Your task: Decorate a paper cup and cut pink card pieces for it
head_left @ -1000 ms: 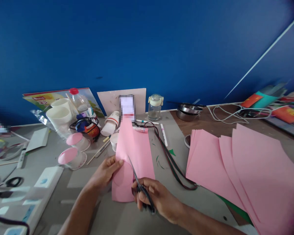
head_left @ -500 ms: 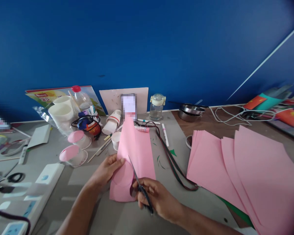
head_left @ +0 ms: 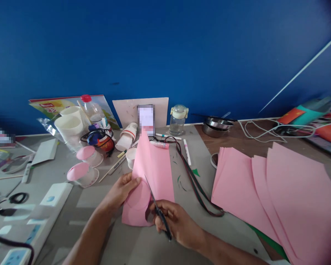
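My left grip (head_left: 120, 192) pinches the pink sheet (head_left: 161, 173) by its outlined circle (head_left: 138, 195). My right grip (head_left: 176, 221) clamps the scissors (head_left: 163, 221), blades at the circle's edge.

The right fingers (head_left: 167, 205) partly hide the scissors' handles (head_left: 167, 231), and the phone screen (head_left: 146, 118) is blurred out.

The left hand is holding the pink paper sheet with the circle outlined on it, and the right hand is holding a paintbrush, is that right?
Not quite: the head view shows the right hand holding black-handled scissors, not a paintbrush. The left hand does hold the pink paper sheet.
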Demonstrator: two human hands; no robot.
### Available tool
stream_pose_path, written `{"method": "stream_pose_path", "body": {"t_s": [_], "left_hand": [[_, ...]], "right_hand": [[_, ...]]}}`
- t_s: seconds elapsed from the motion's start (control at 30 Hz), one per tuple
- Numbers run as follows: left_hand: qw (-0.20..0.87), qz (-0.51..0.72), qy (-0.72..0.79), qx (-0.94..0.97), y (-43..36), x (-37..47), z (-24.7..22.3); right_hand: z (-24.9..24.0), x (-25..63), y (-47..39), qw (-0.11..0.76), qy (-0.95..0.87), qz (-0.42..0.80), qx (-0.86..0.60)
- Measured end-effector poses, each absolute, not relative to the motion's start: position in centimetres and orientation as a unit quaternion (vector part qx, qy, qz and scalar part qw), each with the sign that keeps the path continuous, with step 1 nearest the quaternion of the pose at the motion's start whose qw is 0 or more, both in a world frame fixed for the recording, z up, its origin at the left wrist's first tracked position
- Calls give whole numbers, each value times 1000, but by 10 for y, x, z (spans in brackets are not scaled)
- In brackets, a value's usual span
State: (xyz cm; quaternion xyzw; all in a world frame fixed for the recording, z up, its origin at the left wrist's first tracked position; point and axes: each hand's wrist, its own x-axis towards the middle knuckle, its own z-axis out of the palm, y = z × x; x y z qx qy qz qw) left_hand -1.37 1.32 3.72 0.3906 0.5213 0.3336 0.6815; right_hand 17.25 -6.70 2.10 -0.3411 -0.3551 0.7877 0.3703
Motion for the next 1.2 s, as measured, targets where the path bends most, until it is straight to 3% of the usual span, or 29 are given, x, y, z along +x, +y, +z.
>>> {"method": "stream_pose_path", "body": {"t_s": [1.2], "left_hand": [[666,319,531,415,16,-19,39]], "right_hand": [[11,173,-67,346,-383,774,-367]]}}
